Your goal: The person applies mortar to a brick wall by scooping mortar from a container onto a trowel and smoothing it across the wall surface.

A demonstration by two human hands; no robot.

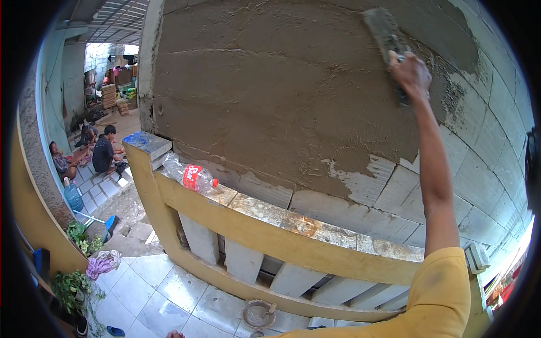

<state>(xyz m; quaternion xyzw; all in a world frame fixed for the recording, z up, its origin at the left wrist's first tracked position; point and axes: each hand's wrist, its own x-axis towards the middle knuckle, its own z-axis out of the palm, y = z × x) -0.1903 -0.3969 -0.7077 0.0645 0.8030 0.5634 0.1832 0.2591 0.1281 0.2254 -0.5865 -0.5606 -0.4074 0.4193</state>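
High at the upper right, my right hand (411, 73) is closed around the handle of a plastering trowel (385, 31). The trowel's long flat blade lies against wet grey-brown mortar (270, 96), which covers much of the block wall (490, 169). The mortar's edge is ragged at the right and along the bottom, where pale grooved blocks show. My right arm is stretched up, in a yellow sleeve. My left hand is not in view. On the ledge (270, 211) below the wall lies a clear plastic bottle (176, 169) with a red label and red cap.
A yellow railing (236, 225) with slanted pale slats runs below the ledge. A round basin (258, 314) with mortar residue stands on the white tiles (169, 287). At the left are plants (70, 290), a blue broom (111, 225) and people (104, 149) low on the floor.
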